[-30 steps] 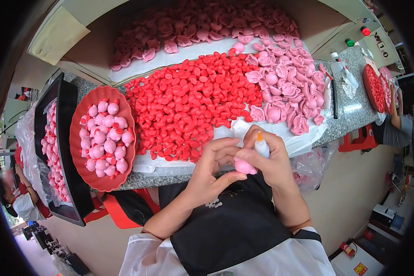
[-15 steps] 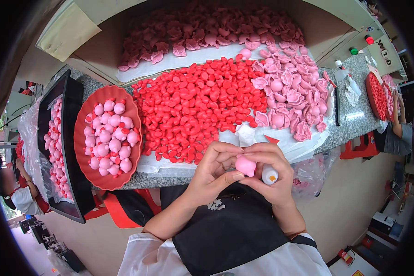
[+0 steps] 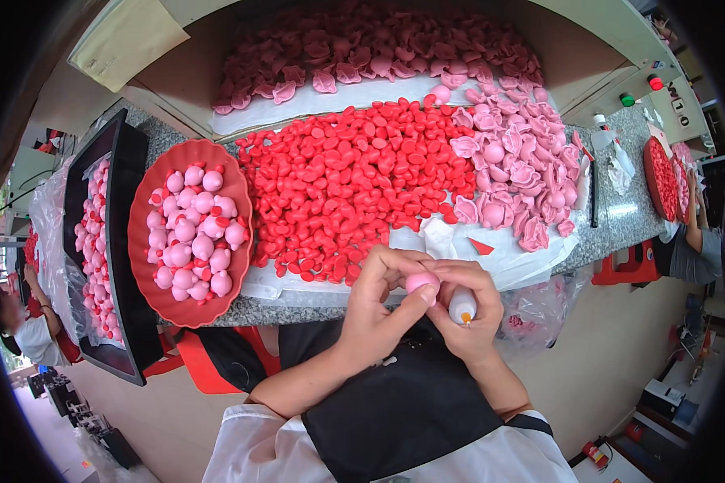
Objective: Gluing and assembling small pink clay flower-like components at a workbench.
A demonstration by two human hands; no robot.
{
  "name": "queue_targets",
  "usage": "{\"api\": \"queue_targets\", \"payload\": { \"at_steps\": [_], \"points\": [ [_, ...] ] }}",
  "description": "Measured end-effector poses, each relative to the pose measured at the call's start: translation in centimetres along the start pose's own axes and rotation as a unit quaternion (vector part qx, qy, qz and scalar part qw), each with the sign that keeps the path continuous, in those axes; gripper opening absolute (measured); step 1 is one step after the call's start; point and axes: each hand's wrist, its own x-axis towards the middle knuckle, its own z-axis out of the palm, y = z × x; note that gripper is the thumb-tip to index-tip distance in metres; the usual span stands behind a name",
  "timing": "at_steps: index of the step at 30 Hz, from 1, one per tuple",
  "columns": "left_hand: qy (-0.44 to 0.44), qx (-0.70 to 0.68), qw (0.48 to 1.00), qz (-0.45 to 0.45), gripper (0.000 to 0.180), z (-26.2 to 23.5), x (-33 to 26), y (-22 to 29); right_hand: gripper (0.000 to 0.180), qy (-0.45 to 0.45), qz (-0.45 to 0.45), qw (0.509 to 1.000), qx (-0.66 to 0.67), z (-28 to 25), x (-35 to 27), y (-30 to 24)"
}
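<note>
A small round pink rubbery piece is pinched between the fingertips of my two hands, in front of the table's near edge. My left hand is closed on it, with the thumb lying across its lower side. My right hand steadies its other side with the fingertips. Also tucked in my right palm is a small whitish squeeze bottle, its orange-yellow nozzle toward me. Beyond my hands spreads a heap of red bean-shaped pieces. Pink frilled, hollow-looking pieces lie right of it.
A red scalloped bowl holds pink balls with red bits. Left of it stands a black tray with similar pieces. More pink pieces fill the box-like recess behind. A red triangular scrap lies on white paper. Other people work at both sides.
The pink piece has been turned, and my left thumb has come up over it. The bottle's nozzle has tipped lower, toward me. The whole view has shifted slightly.
</note>
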Motion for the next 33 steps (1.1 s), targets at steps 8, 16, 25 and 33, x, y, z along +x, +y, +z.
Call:
{"api": "queue_targets", "payload": {
  "at_steps": [8, 16, 25, 33],
  "points": [
    [0.062, 0.083, 0.994, 0.036, 0.008, -0.5, 0.9, 0.5, 0.046, 0.042, 0.034, 0.995, 0.082, 1.5, -0.6, 0.2],
    [-0.091, -0.085, 0.992, -0.020, 0.027, -0.4, 1.3, 0.2, 0.032, 0.050, 0.099, 0.982, 0.153, -1.2, 0.3, 0.1],
    [-0.039, -0.051, 0.998, 0.017, 0.031, 1.1, 1.0, -0.5, 0.015, 0.057, 0.164, 0.936, 0.306, -2.1, 0.7, 0.2],
    [-0.013, 0.120, 0.988, 0.096, 0.032, 2.8, 1.2, -0.1, 0.015, 0.078, 0.238, 0.888, 0.385, -3.2, 1.3, -1.4]
  ]
}}
